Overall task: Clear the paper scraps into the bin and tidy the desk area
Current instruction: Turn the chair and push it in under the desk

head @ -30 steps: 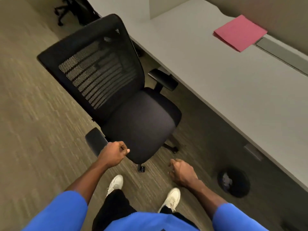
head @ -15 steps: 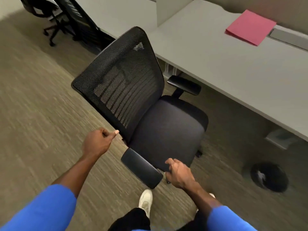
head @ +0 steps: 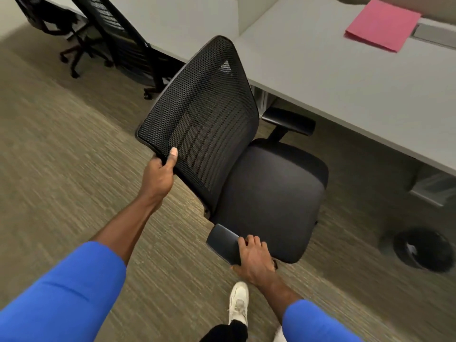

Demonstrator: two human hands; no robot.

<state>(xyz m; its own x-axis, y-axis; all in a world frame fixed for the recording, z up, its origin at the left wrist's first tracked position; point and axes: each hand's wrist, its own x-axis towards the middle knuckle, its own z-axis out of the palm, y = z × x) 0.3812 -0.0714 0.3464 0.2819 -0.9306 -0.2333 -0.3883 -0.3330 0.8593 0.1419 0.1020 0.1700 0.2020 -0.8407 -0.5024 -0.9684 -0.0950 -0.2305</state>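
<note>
A black mesh-backed office chair point(head: 266, 191) stands on the carpet in front of the grey desk point(head: 345, 90). My left hand point(head: 159, 176) grips the lower left edge of the mesh backrest, thumb on the mesh. My right hand point(head: 254, 260) is closed on the near armrest point(head: 223, 243). A round black bin point(head: 419, 250) sits on the floor at the right, under the desk edge, with white paper scraps inside. A pink folder point(head: 382, 24) lies flat on the desk at the far right.
Two more black office chairs point(head: 108, 33) stand at the neighbouring desk, top left. A white divider panel point(head: 251, 11) splits the desks. A grey desk foot point(head: 434, 186) rests on the floor right of the chair. My white shoe point(head: 238, 302) is below the armrest.
Both hands went from closed and empty beside the chair to holding it: left on the backrest edge, right on the near armrest. The chair has shifted right, closer to the desk.
</note>
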